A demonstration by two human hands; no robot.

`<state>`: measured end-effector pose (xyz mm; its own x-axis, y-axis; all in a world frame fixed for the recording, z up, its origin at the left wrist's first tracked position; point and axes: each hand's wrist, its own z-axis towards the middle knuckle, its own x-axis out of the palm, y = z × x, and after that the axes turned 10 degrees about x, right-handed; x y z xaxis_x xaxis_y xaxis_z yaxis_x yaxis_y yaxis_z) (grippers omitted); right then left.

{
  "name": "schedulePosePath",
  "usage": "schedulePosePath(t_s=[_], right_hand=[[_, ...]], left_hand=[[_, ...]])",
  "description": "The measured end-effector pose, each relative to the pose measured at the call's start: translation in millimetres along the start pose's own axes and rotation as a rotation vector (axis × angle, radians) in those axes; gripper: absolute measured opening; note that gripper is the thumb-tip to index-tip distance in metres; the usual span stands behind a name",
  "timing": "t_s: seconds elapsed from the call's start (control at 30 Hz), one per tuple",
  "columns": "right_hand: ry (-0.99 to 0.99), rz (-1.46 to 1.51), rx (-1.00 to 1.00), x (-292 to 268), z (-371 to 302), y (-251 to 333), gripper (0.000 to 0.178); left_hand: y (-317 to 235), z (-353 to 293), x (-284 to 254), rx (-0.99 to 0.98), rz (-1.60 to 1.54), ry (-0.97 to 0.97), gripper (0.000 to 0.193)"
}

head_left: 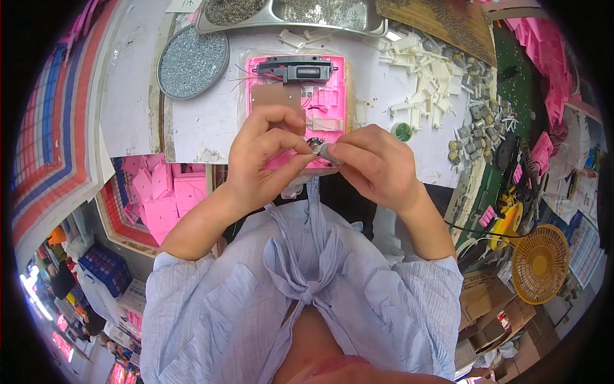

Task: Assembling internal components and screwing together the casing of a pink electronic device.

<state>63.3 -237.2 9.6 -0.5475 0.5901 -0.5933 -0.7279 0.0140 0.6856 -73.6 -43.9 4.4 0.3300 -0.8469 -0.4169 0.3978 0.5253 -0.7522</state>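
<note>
Right hand (377, 160) grips a small grey motor (327, 153); left hand (265, 153) pinches narrowly, contents unclear. I'd keep both steady.

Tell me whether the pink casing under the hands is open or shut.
Open: the pink casing lies inside up, with a black unit and whitish piece exposed. A brown sheet covers part of its left side.

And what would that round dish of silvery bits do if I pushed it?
The round dish would probably feel heavy, filled with metallic-looking bits. Being broad, it might slide rather than tip. Loose bits could spill.
</note>
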Motion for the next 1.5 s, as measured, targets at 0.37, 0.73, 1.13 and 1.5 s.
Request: schedulePosePath(t_s=[0.37,0.73,1.13,1.5], right_hand=[[-0.155,-0.038,0.277,-8,6,-23,0.038],[0.063,-0.261,0.259,6,36,-40,0.021],[0.119,-0.397,0.27,6,43,-30,0.02],[0.013,-0.34,-0.043,56,85,-16,0.02]], left_hand=[[44,13,-19,-0.023,0.717,0.01,0.039],[27,-12,-17,-0.036,0.58,0.026,0.017],[31,-15,-25,0.008,0.522,-0.087,0.017],[32,-13,-27,0.012,0.49,-0.114,0.018]])
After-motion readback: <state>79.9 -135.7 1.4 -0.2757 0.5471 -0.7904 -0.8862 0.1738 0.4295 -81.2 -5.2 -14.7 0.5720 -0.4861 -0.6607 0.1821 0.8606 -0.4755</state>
